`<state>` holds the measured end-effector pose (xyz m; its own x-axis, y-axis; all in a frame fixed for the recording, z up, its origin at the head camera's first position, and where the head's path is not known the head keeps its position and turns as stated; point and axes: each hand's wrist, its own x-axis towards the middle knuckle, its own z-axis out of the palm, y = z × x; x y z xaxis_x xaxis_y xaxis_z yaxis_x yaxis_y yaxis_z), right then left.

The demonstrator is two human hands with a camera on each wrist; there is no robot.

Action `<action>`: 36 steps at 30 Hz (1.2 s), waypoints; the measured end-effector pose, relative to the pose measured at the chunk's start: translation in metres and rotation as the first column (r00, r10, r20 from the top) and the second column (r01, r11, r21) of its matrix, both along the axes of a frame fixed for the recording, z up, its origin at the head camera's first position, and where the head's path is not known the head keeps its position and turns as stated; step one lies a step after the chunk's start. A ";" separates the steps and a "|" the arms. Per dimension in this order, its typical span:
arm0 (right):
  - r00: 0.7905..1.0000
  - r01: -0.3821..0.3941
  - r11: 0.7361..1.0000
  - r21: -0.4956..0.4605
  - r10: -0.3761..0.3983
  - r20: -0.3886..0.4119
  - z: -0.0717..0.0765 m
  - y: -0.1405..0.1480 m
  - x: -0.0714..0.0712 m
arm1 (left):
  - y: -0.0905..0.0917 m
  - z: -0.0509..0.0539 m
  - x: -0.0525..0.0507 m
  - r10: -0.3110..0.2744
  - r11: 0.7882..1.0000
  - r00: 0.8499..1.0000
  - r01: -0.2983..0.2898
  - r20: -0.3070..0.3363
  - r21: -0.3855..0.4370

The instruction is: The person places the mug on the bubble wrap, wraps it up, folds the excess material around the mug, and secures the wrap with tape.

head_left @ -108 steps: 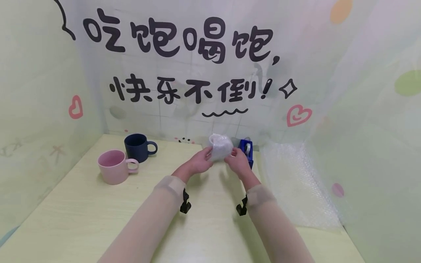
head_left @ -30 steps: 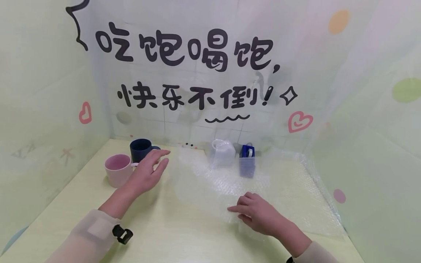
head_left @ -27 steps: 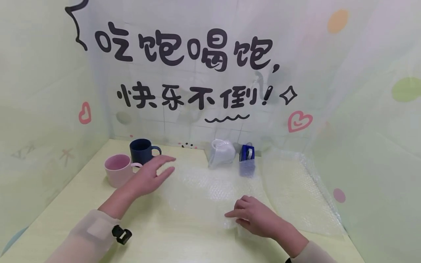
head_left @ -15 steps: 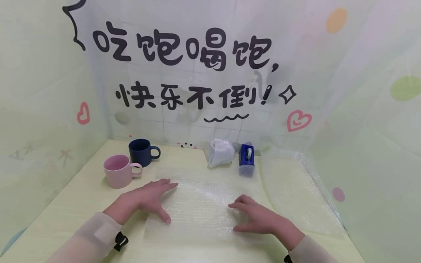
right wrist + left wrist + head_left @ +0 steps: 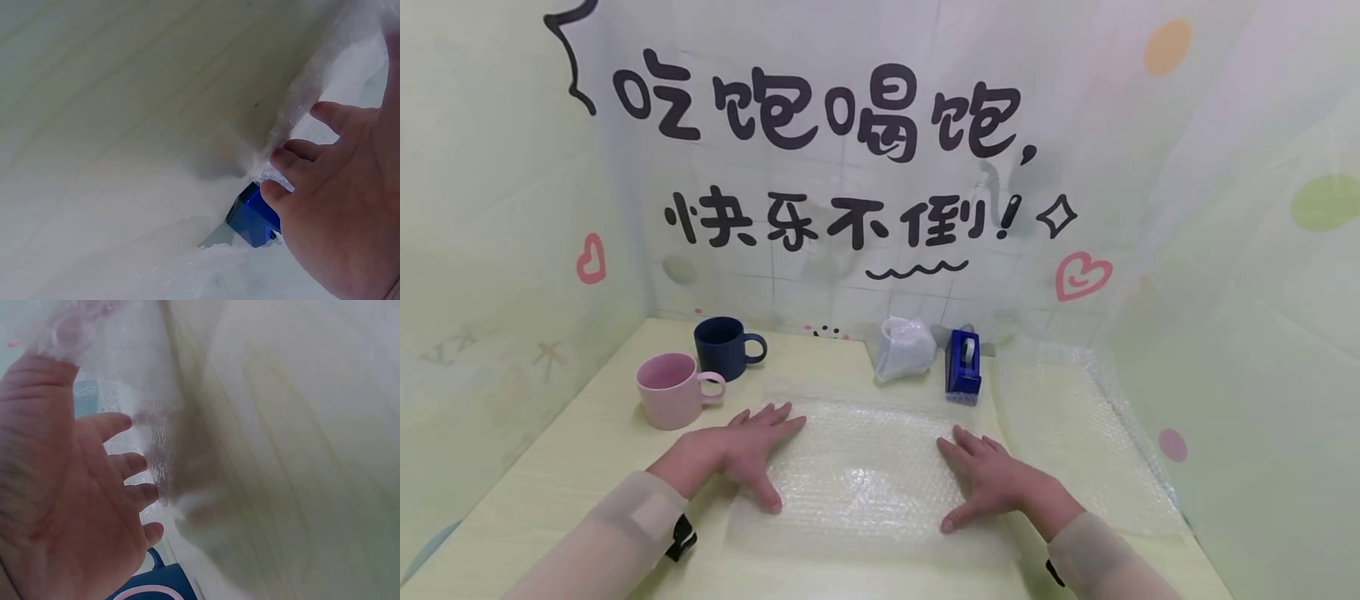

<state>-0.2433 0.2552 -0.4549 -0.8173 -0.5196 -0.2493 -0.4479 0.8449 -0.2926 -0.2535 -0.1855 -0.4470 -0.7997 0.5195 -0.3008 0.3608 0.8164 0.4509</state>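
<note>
A sheet of bubble wrap (image 5: 865,492) lies flat on the table in front of me. My left hand (image 5: 748,454) rests on its left part, fingers spread; the left wrist view shows the fingertips (image 5: 150,494) at the wrap. On the right part rests my right hand (image 5: 992,479), also with fingers spread, and in the right wrist view its fingertips (image 5: 281,156) meet the wrap's edge. Neither hand grips anything. Behind the sheet stands a white bundle (image 5: 906,350) wrapped in bubble wrap. Beside it is a blue tape dispenser (image 5: 962,367), its front base under the sheet's far edge.
To the left stand a pink mug (image 5: 670,392) and a dark blue mug (image 5: 721,350), handles to the right. More bubble wrap (image 5: 1082,442) lies along the right side of the table (image 5: 572,508). A printed curtain (image 5: 820,275) closes off the back and sides.
The white bundle was let go at the back. A bubble wrap sheet came to the middle and settled flat. My left hand moved down from near the mugs; my right hand's fingers spread.
</note>
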 end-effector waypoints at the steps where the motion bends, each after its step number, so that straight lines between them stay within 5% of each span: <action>1: 1.000 0.009 1.000 0.018 -0.009 0.005 0.000 0.000 0.001 | 0.000 0.001 -0.001 -0.004 1.000 1.000 0.004 0.001 0.001; 9: 0.999 0.039 0.999 0.028 -0.040 0.031 -0.002 -0.002 0.003 | -0.005 -0.004 -0.005 -0.016 0.999 1.000 0.017 -0.014 0.034; 14: 0.998 0.054 0.998 0.016 -0.055 0.040 0.000 -0.004 0.002 | -0.013 0.004 -0.005 0.036 0.989 0.992 -0.019 -0.120 0.145; 17: 0.996 0.065 0.998 0.006 -0.065 0.054 0.002 -0.006 0.002 | -0.023 0.017 -0.004 0.111 0.968 0.969 -0.055 -0.221 0.246; 20: 0.995 0.071 0.997 0.000 -0.071 0.069 0.004 -0.008 0.003 | -0.037 0.030 -0.004 0.226 0.928 0.913 -0.096 -0.339 0.360; 23: 0.995 0.070 0.998 0.001 -0.070 0.074 0.004 -0.008 0.004 | -0.055 0.042 -0.007 0.373 0.881 0.820 -0.168 -0.433 0.442; 26: 0.994 0.073 0.997 0.002 -0.073 0.077 0.004 -0.008 0.005 | -0.075 0.050 -0.010 0.507 0.830 0.727 -0.268 -0.463 0.489; 29: 0.993 0.082 0.997 0.001 -0.081 0.085 0.003 -0.008 0.005 | -0.094 0.049 -0.011 0.632 0.758 0.659 -0.416 -0.408 0.502; 32: 0.992 0.089 0.996 0.000 -0.088 0.092 0.003 -0.008 0.005 | -0.107 0.041 -0.010 0.725 0.682 0.610 -0.573 -0.319 0.454; 36: 0.992 0.087 0.996 0.009 -0.088 0.088 0.002 -0.008 0.005 | -0.115 0.024 -0.007 0.786 0.614 0.579 -0.689 -0.217 0.384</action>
<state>-0.2386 0.2474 -0.4526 -0.8344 -0.4456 -0.3243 -0.3449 0.8812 -0.3235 -0.2603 -0.3006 -0.4231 -0.9523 -0.2871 0.1035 -0.1572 0.7521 0.6400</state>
